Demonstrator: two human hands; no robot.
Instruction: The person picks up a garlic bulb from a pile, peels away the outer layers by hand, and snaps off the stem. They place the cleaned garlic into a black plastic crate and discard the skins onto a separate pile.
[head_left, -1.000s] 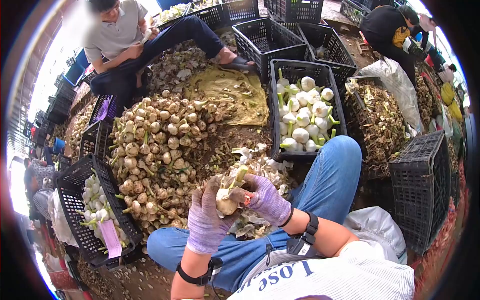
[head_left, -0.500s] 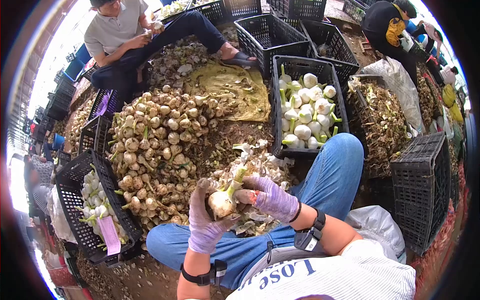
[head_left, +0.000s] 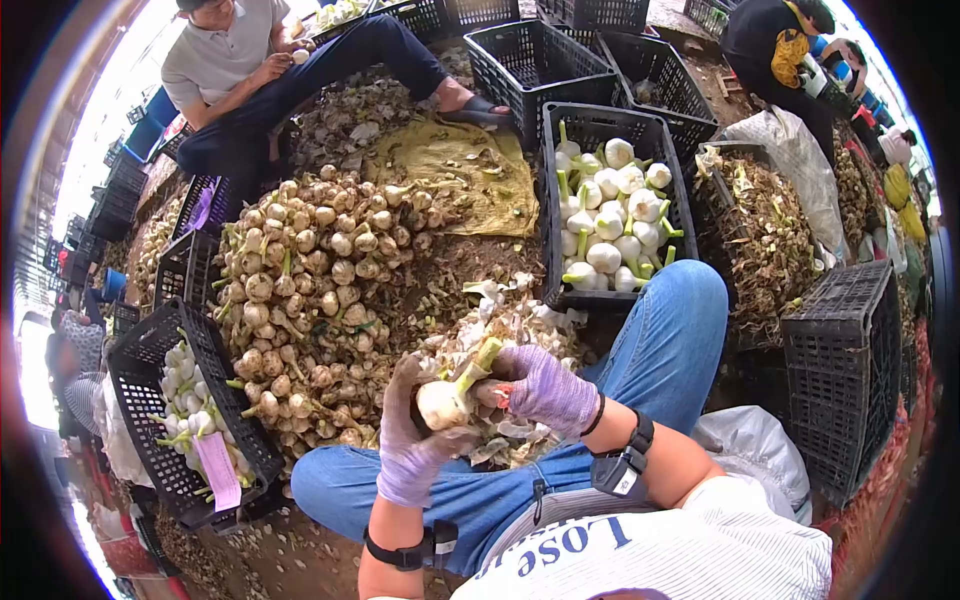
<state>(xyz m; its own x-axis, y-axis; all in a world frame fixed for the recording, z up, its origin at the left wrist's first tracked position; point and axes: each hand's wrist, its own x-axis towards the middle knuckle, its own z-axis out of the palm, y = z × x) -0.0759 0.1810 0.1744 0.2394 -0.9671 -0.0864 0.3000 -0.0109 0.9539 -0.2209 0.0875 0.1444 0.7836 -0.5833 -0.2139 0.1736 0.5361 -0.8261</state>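
Both gloved hands meet above my lap at one garlic bulb (head_left: 441, 404) with a thick green stem. My left hand (head_left: 408, 440) cups the bulb from the left and below, its fingers curled round it. At the stem side, my right hand (head_left: 540, 390) is closed, its fingers on the stem and bulb; something small and red shows at its fingers. Just beyond them lie loose peeled skins (head_left: 510, 320). A big heap of unpeeled garlic (head_left: 300, 290) rises at the left. Clean white bulbs (head_left: 612, 215) fill a black crate (head_left: 684, 215) ahead on the right.
A black crate (head_left: 135, 395) with white garlic and a pink tag stands at the left. Empty crates (head_left: 540, 75) sit ahead. A heaped crate of husks (head_left: 765, 240) and an upended crate (head_left: 840, 370) are at the right. One person sits at the upper left; others work at the upper right.
The bulb has turned slightly in my hands, and its stem now leans more to the right. My right hand's fingers have shifted a little. The seated person's hands have moved slightly.
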